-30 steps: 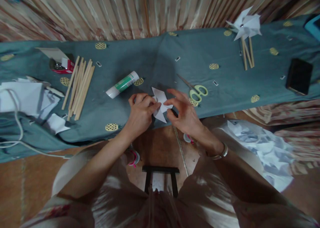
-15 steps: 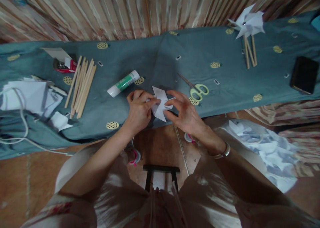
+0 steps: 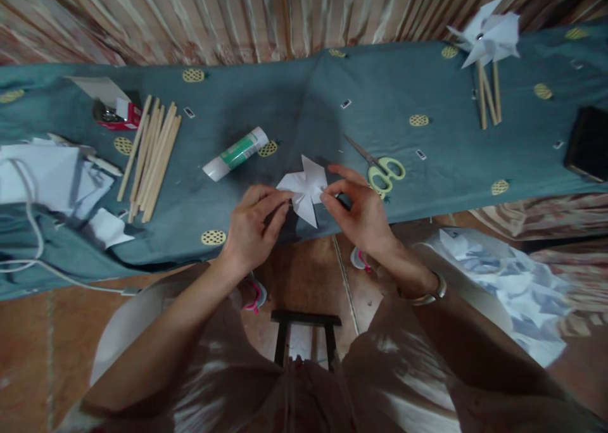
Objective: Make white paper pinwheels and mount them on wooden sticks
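Observation:
A white paper pinwheel with pointed blades is held between my two hands near the front edge of the cloth-covered table. My left hand pinches its left side with thumb and forefinger. On the other side, my right hand grips the right blade between thumb and forefinger, the remaining fingers curled or raised. Just beyond my right hand lie scissors with pale green handles. A glue stick with a green label rests beyond my left hand.
To the left lie several wooden sticks, an opened red box, stacked white paper and a white cable. Finished pinwheels on sticks are at far right, near a black object. A bag of white paper pieces stands below.
The pinwheel has turned between my hands. My left hand has moved slightly left and down, from its middle to its left side. The camera view has shifted a little.

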A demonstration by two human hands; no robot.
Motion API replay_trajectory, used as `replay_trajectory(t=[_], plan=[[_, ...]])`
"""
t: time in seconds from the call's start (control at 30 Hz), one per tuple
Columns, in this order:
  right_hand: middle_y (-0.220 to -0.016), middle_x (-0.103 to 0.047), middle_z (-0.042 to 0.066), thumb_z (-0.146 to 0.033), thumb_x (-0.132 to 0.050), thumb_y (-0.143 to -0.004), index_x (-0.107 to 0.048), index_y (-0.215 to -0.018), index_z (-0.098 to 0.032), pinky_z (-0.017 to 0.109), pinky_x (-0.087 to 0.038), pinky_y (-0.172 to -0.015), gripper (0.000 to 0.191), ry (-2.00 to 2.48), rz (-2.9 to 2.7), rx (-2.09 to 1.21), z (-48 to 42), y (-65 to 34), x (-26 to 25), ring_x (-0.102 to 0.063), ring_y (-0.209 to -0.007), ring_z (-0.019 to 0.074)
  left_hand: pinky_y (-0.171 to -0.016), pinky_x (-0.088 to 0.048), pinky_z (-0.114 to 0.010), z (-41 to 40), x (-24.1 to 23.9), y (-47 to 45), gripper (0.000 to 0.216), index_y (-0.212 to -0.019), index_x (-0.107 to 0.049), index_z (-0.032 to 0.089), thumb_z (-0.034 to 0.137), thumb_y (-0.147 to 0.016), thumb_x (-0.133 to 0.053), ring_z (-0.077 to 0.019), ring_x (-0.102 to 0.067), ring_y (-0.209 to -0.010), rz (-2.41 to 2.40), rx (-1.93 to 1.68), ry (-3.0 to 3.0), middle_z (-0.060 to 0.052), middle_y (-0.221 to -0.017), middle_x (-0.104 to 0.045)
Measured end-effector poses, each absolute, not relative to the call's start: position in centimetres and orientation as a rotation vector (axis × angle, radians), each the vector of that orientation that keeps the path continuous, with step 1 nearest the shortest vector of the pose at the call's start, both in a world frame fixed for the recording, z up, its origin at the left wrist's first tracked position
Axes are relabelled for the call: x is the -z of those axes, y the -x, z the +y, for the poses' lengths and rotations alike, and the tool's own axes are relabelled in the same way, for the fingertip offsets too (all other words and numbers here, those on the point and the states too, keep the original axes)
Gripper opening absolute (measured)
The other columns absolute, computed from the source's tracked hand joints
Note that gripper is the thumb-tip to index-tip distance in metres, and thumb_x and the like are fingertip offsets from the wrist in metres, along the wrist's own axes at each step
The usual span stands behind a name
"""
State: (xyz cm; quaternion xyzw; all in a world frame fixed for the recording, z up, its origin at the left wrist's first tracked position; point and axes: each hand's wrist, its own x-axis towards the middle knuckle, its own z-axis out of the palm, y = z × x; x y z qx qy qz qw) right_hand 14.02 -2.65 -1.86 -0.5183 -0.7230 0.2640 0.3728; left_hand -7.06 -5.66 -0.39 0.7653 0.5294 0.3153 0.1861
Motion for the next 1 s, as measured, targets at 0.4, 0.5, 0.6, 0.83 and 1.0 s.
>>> replay_trajectory(t=[0.4, 0.5, 0.6, 0.83, 1.0], plan=[[-0.131, -0.062, 0.001, -0.026, -0.066, -0.085, -0.068, -0.083, -0.027, 0.044, -0.038, -0.113, 0.004, 1.157, -1.701, -0.859, -2.7, -13.2, 0.5, -0.052, -0.13, 0.0218, -0.089, -0.057, -0.044, -5.7, -1.0, 5.1, 0.053, -0.105, -0.067, 0.014, 0.06, -0.081, -0.061, -0.031, -0.067, -0.108, 0.971, -0.927, -0.455, -0.015, -0.113, -0.071], [-0.137, -0.057, -0.005, -0.028, -0.065, -0.087, -0.069, -0.086, -0.032, 0.046, -0.032, -0.118, 0.006, 1.075, -1.829, -0.852, -3.4, -13.2, -0.3, -0.042, -0.14, 0.0218, -0.086, -0.057, -0.041, -5.1, -0.8, 4.6, 0.041, -0.101, -0.069, 0.016, 0.05, -0.079, -0.069, -0.0264, -0.071, -0.096, 0.941, -0.982, -0.38, -0.011, -0.104, -0.074], [-0.139, -0.055, -0.003, -0.027, -0.064, -0.087, -0.07, -0.086, -0.031, 0.05, -0.03, -0.119, 0.008, 1.044, -1.898, -0.838, -3.8, -13.3, -0.8, -0.037, -0.143, 0.0248, -0.077, -0.059, -0.033, -4.7, -0.4, 4.2, 0.026, -0.088, -0.072, 0.014, 0.034, -0.073, -0.076, -0.0186, -0.07, -0.075, 0.943, -1.032, -0.367, -0.007, -0.087, -0.075], [-0.135, -0.058, -0.003, -0.026, -0.065, -0.086, -0.069, -0.082, -0.032, 0.054, -0.029, -0.119, 0.009, 1.097, -1.892, -0.777, -3.7, -13.5, -0.7, -0.039, -0.142, 0.0258, -0.065, -0.056, -0.025, -4.7, -0.4, 3.4, 0.017, -0.067, -0.071, 0.013, 0.026, -0.065, -0.082, -0.0121, -0.065, -0.061, 1.031, -1.096, -0.402, -0.002, -0.068, -0.071], [-0.136, -0.056, 0.001, -0.027, -0.065, -0.086, -0.068, -0.081, -0.028, 0.052, -0.031, -0.118, 0.006, 1.175, -1.908, -0.685, -3.7, -13.3, -0.2, -0.038, -0.142, 0.0263, -0.069, -0.055, -0.025, -4.6, -0.4, 3.4, 0.022, -0.073, -0.073, 0.014, 0.031, -0.064, -0.083, -0.0116, -0.065, -0.065, 1.045, -1.13, -0.445, -0.001, -0.072, -0.072]])
